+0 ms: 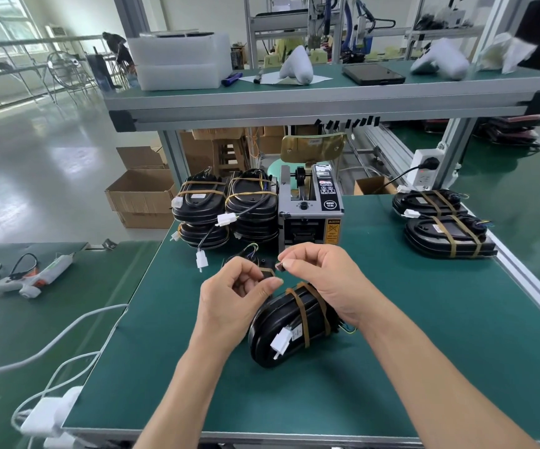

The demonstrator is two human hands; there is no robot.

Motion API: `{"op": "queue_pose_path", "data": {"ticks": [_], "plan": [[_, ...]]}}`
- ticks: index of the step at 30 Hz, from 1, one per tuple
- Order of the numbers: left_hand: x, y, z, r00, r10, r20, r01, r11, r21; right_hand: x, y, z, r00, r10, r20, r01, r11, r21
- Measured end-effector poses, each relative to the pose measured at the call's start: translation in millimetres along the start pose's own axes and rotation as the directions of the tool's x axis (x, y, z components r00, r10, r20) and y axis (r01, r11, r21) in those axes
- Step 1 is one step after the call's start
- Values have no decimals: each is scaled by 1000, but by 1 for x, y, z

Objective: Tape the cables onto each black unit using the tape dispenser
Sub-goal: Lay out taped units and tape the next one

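A black oval unit (281, 322) lies on the green mat in front of me, two brown tape bands across it and a white connector (282, 341) on its cable. Above it my left hand (233, 299) and my right hand (323, 280) each pinch one end of a short strip of brown tape (270, 272), stretched between them. Just behind my hands stands the grey tape dispenser (310, 209). Stacked taped units (226, 209) sit to its left, with white connectors dangling. Two more taped units (446, 228) lie at the right.
The green mat (424, 367) ends at an aluminium rail on the right. White cables and a power adapter (51, 413) hang off the near left corner. A glue gun (32, 277) lies on the left bench. An overhead shelf (327, 98) spans the bench.
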State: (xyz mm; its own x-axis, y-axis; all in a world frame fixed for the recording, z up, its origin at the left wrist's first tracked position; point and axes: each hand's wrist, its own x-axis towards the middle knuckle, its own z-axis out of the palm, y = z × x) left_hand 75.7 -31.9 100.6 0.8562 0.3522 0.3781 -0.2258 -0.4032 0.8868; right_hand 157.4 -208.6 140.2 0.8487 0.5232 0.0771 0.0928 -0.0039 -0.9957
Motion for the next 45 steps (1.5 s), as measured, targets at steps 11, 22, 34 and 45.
{"op": "queue_pose_path", "data": {"ticks": [11, 22, 34, 45], "plan": [[-98, -25, 15, 991, -112, -72, 104, 988, -111, -6, 4, 3, 998, -40, -38, 38, 998, -44], [-105, -30, 28, 989, -80, -123, 63, 989, -133, -56, 17, 3, 970, -195, -148, 114, 896, -430], [-104, -21, 23, 995, 81, -56, -81, 997, 10, -68, 31, 12, 959, -252, -126, 162, 859, -486], [-100, -22, 21, 983, 181, -16, -179, 981, 70, -66, 28, 13, 973, -198, -117, 125, 883, -452]]}}
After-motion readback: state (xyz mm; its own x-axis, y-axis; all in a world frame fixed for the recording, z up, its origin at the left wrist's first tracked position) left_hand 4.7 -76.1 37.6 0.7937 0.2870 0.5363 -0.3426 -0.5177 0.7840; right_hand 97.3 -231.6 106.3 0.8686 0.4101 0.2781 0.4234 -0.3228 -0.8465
